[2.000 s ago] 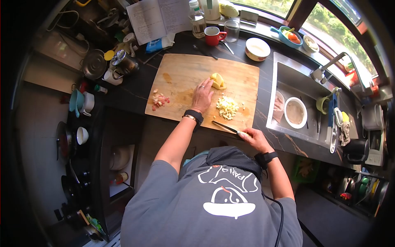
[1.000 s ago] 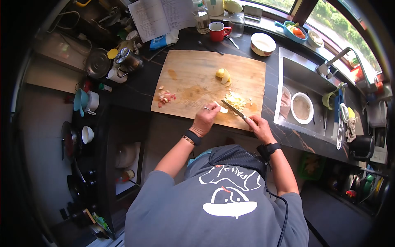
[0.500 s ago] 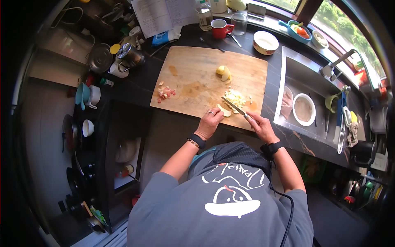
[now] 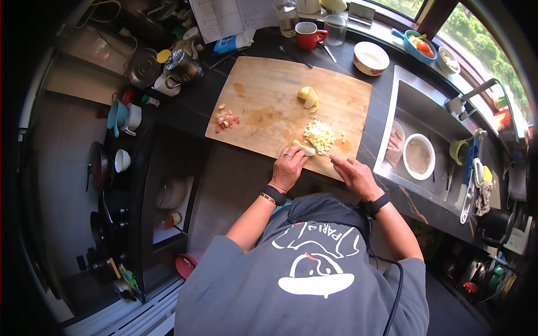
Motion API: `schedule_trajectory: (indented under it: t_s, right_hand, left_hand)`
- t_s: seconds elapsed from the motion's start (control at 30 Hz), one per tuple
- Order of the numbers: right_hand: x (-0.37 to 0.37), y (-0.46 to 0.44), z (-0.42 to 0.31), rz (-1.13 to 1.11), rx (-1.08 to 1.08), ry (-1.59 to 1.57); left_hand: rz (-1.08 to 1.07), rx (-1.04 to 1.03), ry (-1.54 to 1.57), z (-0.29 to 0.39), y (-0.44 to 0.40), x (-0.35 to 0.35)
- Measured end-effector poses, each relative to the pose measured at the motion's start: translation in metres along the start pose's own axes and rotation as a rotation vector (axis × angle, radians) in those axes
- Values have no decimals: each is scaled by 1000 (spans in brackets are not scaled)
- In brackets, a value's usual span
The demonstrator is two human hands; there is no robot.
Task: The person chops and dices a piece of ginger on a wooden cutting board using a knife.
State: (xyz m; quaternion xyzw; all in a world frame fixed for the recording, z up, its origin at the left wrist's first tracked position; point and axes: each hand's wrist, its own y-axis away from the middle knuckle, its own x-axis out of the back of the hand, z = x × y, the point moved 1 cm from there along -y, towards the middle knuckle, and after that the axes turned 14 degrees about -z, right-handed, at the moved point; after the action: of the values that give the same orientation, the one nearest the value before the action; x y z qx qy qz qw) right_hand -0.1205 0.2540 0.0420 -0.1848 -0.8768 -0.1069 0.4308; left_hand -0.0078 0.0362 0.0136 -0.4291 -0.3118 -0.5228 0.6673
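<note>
My left hand (image 4: 289, 168) is closed on a pale yellow slice (image 4: 305, 148), pressing it to the near edge of the wooden cutting board (image 4: 269, 89). My right hand (image 4: 355, 176) grips a knife (image 4: 329, 157); its blade is barely visible from this angle. Just beyond the slice lies a heap of small, pale yellow diced pieces (image 4: 319, 137). Farther back sit larger yellow-skinned chunks (image 4: 307, 97) of what looks like the same food, whose kind I cannot tell. Small pink and white pieces (image 4: 227, 120) lie at the board's left side.
A steel sink (image 4: 404, 92) with a white bowl (image 4: 419, 157) in it is on the right. Behind the board stand a red mug (image 4: 309, 37), a drinking glass (image 4: 335, 31) and a patterned bowl (image 4: 370, 59). A metal pot (image 4: 184, 67) stands at the left.
The knife blade, plainly visible over the diced pieces before, now hardly shows beside them. My left hand still holds the slice. The whole view has shifted slightly.
</note>
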Motion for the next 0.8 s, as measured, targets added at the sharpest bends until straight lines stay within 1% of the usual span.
schedule_trajectory:
  t_s: [0.07, 0.1, 0.17, 0.23, 0.27, 0.3, 0.37, 0.4, 0.43, 0.5, 0.6, 0.67, 0.73, 0.8]
  right_hand:
    - [-1, -1, 3, 114, 20, -135]
    - [-1, -2, 2, 114, 19, -137]
    - [2, -3, 1, 185, 38, -205]
    - [6, -4, 0, 181, 6, -252]
    - [9, -4, 0, 177, -24, -297]
    - [10, -4, -1, 178, -25, -296]
    - [13, -3, -1, 234, -15, -342]
    - [14, -2, 0, 235, -15, -340]
    - [12, -1, 2, 233, -21, -359]
    - [9, 3, 5, 233, -29, -378]
    - [8, 9, 8, 220, -9, -409]
    - [13, 12, 8, 157, -69, -374]
    - [13, 13, 9, 174, -84, -387]
    - [12, 13, 10, 192, -99, -400]
  left_hand:
    - [15, -5, 11, 2, -2, 9]
    - [0, -24, -16, 2, -3, 13]
    - [-18, -44, -37, -2, -7, 14]
    - [-193, -138, -66, -15, -17, 14]
    - [-240, -163, -97, -19, -21, 14]
    - [-240, -164, -96, -22, -25, 17]
    - [-327, -284, -82, -27, -33, 22]
    - [-292, -332, -69, -31, -37, 22]
    - [-291, -334, -69, -34, -38, 22]
    - [-368, -375, -63, -38, -41, 23]
    - [-381, -401, -107, -41, -45, 23]
    - [-357, -407, -130, -38, -47, 23]
    - [-330, -412, -155, -31, -49, 28]
    - [-387, -331, -278, -24, -48, 31]
